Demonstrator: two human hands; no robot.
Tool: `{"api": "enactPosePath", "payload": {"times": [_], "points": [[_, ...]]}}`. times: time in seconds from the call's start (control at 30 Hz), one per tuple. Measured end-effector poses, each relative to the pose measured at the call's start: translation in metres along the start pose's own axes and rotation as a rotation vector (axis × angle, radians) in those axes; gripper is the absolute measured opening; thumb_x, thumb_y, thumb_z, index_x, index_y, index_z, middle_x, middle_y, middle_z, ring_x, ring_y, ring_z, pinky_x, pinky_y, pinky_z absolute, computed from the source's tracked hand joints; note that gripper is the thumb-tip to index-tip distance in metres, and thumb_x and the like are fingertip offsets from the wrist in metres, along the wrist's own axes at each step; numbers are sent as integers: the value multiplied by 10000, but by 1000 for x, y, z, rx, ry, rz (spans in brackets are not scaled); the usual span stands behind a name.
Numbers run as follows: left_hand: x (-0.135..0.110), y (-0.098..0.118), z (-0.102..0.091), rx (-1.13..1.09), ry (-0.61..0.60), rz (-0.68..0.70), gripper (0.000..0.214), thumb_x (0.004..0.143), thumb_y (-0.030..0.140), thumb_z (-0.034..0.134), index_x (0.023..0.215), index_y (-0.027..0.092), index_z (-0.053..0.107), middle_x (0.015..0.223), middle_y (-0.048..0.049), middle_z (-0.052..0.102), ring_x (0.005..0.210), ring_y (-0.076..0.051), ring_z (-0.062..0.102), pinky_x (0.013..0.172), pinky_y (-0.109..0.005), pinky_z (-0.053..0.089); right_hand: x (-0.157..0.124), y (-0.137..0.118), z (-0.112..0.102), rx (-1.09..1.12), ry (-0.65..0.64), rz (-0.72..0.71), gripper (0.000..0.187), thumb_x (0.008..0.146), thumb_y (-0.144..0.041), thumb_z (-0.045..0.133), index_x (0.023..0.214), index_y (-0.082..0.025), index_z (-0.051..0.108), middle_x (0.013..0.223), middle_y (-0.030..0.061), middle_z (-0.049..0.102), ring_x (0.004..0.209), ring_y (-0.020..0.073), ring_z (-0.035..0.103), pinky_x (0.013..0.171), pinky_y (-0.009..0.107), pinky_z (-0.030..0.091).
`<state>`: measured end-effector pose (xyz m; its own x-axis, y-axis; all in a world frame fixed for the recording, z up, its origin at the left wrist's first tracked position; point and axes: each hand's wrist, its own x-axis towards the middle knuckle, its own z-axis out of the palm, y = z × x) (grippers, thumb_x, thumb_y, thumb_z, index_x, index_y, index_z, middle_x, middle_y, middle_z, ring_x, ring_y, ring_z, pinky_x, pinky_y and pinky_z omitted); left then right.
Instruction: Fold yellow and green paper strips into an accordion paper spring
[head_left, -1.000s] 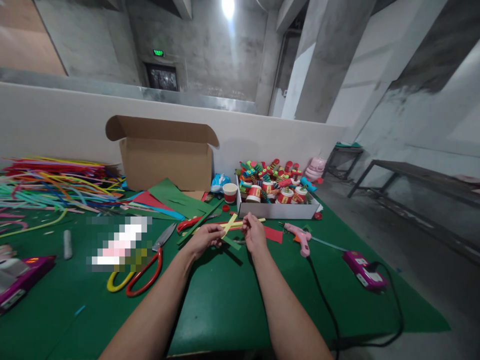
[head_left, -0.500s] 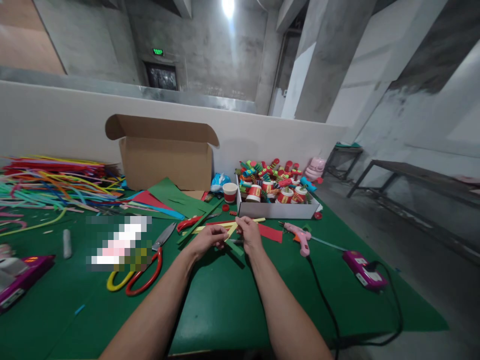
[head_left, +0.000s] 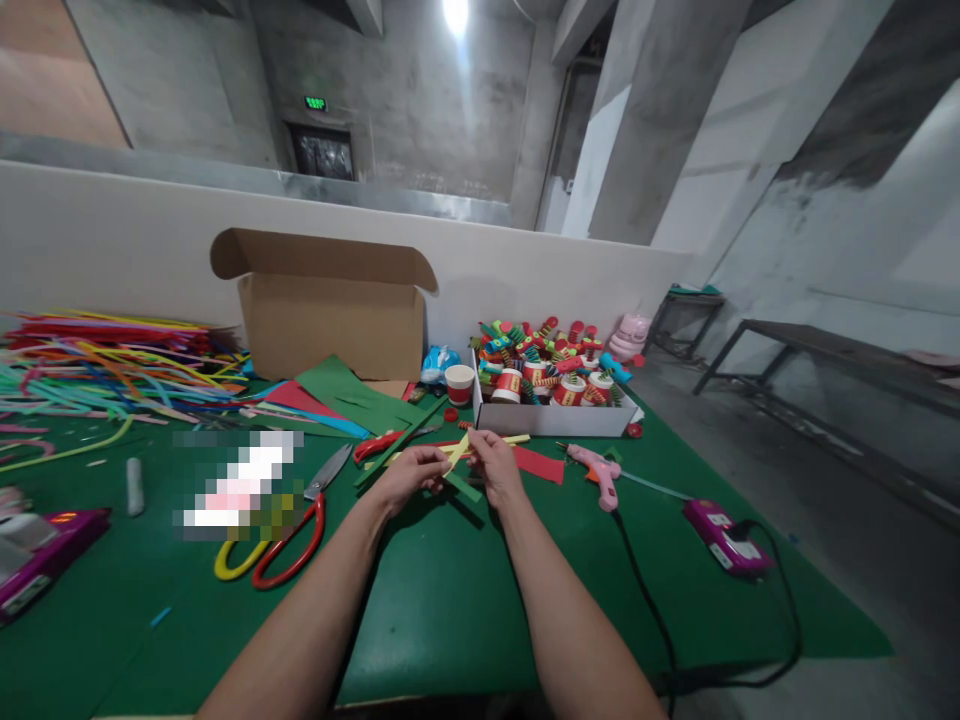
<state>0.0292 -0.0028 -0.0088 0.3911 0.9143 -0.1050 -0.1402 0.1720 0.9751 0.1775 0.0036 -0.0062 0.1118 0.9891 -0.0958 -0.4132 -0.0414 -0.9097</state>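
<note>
My left hand (head_left: pixel 417 474) pinches the crossing of a yellow paper strip (head_left: pixel 458 452) and a green paper strip (head_left: pixel 464 488). The yellow one rises toward my right hand (head_left: pixel 496 463), whose fingers close on its upper part. From under my left fingers the green strip sticks out to the lower right. Just beyond my hands lie more strips, a red paper piece (head_left: pixel 539 465) and a red-handled tool (head_left: pixel 377 447). Left of my left forearm rest large scissors (head_left: pixel 316 520) with one yellow and one red handle loop. My fingertips partly hide the fold of the strips.
A white box (head_left: pixel 556 420) full of decorated paper cups and paper springs stands behind. Right of my hands, a pink glue gun (head_left: pixel 599 472) trails a cable past a purple power strip (head_left: pixel 726 540). Colourful pipe cleaners (head_left: pixel 112 365) pile up at left beside an open cardboard box (head_left: pixel 335 325).
Both hands have shifted only slightly. The yellow strip between them tilts a bit more upright, and the green strip's end has moved a little up and left.
</note>
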Motion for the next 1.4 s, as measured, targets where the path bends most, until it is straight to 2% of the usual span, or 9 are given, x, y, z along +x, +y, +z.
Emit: {"api": "enactPosePath", "payload": {"times": [0.13, 0.2, 0.33, 0.43, 0.57, 0.7, 0.87, 1.17, 1.4], "points": [[-1, 1, 1, 24, -45, -12, 297, 552, 352, 769, 644, 127, 598, 536, 24, 515, 448, -72, 481, 473, -205, 354, -1, 2, 2, 41, -11, 9, 359, 495, -377, 774, 505, -178, 476, 423, -92, 413, 405, 40, 353, 425, 171, 317], [0, 0, 0, -2, -37, -5, 300, 555, 354, 770, 653, 129, 598, 549, 24, 523, 455, -71, 489, 471, -199, 356, -1, 2, 2, 83, -8, 31, 356, 501, -419, 767, 550, -178, 510, 451, -88, 449, 405, 38, 361, 424, 171, 317], [6, -3, -6, -108, 118, 32, 350, 516, 380, 789, 662, 132, 591, 553, 26, 534, 440, -64, 486, 451, -189, 359, -1, 1, 3, 71, 19, 47, 379, 504, -475, 760, 590, -175, 546, 525, -68, 522, 416, 38, 383, 433, 178, 338], [10, -4, -10, -198, 269, 93, 381, 505, 405, 790, 685, 134, 592, 547, 28, 539, 447, -71, 497, 457, -192, 386, 1, 3, 2, 10, 25, 41, 392, 487, -457, 776, 532, -172, 511, 492, -73, 495, 407, 33, 375, 426, 173, 333], [12, -4, -12, -256, 388, 158, 399, 509, 423, 784, 713, 138, 595, 513, 44, 517, 455, -84, 506, 471, -206, 413, 0, 10, 4, -39, 3, 70, 419, 576, -531, 703, 519, -175, 489, 434, -79, 444, 372, 34, 362, 415, 177, 353], [12, -4, -11, -278, 394, 189, 410, 497, 424, 791, 717, 137, 599, 535, 47, 530, 474, -75, 505, 497, -204, 425, -8, 16, 12, -108, -116, 83, 363, 527, -444, 765, 672, -183, 559, 528, -71, 554, 414, 47, 448, 465, 193, 431], [13, -3, -5, -240, 369, 209, 411, 483, 437, 797, 699, 135, 619, 588, 25, 579, 495, -71, 502, 503, -201, 416, -16, 22, 20, -88, -219, 61, 433, 496, -364, 799, 836, -193, 592, 807, 18, 687, 673, 123, 629, 590, 234, 502], [16, -9, -5, -161, 396, 244, 395, 501, 445, 787, 715, 139, 660, 560, 26, 567, 501, -73, 479, 491, -194, 369, -18, 20, 24, -15, -197, 66, 388, 503, -355, 800, 781, -163, 610, 725, 11, 677, 604, 109, 618, 641, 257, 512], [16, -7, 0, -163, 392, 273, 373, 480, 413, 805, 701, 143, 674, 617, 3, 617, 549, -89, 515, 545, -210, 398, -18, 19, 24, -43, -96, 29, 381, 485, -361, 805, 724, -173, 574, 606, -31, 626, 498, 90, 563, 550, 229, 481]]}}
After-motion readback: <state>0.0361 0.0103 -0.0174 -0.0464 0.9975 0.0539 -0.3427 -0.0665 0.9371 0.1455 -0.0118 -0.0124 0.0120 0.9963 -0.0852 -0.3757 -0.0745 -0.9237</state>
